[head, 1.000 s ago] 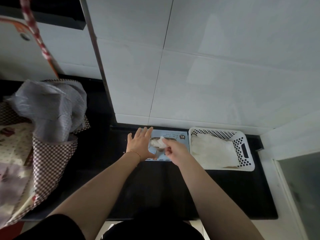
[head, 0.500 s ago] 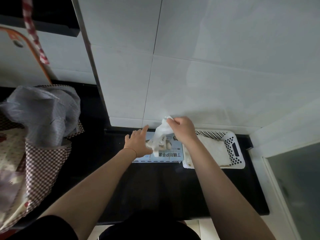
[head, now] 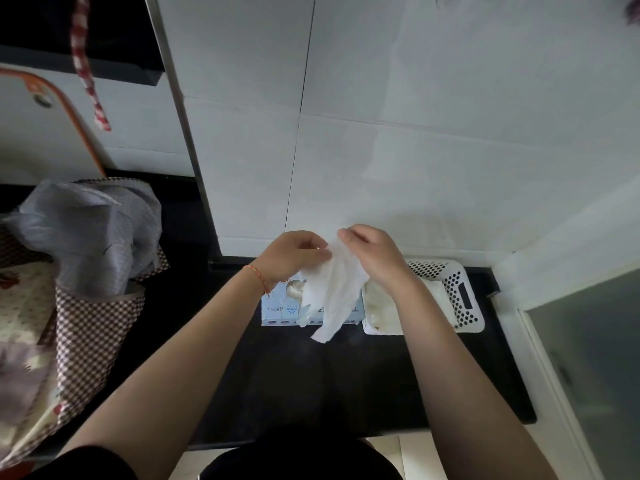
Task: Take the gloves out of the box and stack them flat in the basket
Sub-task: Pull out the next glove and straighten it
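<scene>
A thin white glove point(head: 332, 289) hangs in the air above the light blue glove box point(head: 280, 308), which lies on the black counter against the wall. My left hand point(head: 291, 254) pinches the glove's upper left edge and my right hand point(head: 372, 252) pinches its upper right edge, so the glove is spread between them. To the right of the box stands the white perforated basket point(head: 464, 299), with a flat pile of white gloves point(head: 381, 308) inside, partly hidden by my right forearm.
The black counter point(head: 311, 382) runs from the white tiled wall point(head: 398, 168) toward me. A checked bag point(head: 86, 323) with grey plastic in it stands at the left. A frosted glass panel point(head: 588, 358) closes off the right side.
My right hand pulled a glove up out of the box. My left hand left the box top and rose to take the glove's other edge. The glove now hangs spread between both hands.
</scene>
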The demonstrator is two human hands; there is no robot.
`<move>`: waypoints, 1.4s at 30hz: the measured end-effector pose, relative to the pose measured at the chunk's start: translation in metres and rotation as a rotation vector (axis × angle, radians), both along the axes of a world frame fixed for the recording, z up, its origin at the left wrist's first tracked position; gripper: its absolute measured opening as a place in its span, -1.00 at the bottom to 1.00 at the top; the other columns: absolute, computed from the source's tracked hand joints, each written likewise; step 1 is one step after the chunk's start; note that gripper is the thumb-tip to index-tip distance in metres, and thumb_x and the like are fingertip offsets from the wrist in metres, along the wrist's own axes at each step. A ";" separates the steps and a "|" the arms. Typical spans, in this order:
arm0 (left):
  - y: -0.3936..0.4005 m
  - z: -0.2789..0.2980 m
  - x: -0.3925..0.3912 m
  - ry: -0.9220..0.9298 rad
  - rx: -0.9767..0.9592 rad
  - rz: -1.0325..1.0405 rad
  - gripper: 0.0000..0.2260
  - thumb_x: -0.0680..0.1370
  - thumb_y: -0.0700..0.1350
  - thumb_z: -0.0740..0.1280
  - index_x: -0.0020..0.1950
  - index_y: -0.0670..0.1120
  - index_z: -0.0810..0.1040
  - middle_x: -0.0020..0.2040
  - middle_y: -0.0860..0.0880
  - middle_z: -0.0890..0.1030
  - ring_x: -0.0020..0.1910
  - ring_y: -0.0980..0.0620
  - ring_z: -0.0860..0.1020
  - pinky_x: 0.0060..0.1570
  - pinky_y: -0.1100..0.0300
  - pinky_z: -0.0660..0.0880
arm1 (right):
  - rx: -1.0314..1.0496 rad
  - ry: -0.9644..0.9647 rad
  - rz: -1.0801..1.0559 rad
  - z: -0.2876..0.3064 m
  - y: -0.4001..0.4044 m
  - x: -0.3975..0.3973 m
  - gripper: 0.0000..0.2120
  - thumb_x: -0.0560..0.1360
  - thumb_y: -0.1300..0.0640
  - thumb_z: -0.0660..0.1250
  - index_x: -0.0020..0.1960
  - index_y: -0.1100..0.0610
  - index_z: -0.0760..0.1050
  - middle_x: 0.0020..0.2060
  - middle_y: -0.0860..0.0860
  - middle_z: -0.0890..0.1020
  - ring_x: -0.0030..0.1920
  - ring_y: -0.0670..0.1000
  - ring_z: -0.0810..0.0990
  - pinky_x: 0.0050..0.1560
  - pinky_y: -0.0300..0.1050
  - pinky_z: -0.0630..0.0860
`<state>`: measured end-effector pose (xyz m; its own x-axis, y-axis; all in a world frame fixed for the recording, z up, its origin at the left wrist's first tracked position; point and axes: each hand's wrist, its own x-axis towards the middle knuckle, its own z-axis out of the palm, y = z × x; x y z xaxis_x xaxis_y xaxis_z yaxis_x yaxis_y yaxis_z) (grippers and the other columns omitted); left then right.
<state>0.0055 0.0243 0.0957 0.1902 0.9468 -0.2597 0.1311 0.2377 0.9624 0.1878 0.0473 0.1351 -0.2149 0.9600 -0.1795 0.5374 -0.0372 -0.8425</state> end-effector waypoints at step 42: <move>0.085 -0.078 0.182 1.013 0.031 -0.287 -0.68 0.56 0.02 0.32 0.30 0.01 0.52 0.22 0.01 0.56 0.15 -0.04 0.54 -0.02 0.13 0.50 | -0.335 -0.297 -0.016 -0.117 0.035 0.225 -0.68 0.52 0.33 0.26 0.19 0.07 0.61 0.26 0.01 0.57 -0.37 -0.12 0.62 -0.25 -0.28 0.48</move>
<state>0.1874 0.1093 0.0174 0.1159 0.9094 -0.3995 0.9252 0.0475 0.3764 0.4126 0.0827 0.0179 -0.0932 0.8413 -0.5324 0.7513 -0.2915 -0.5922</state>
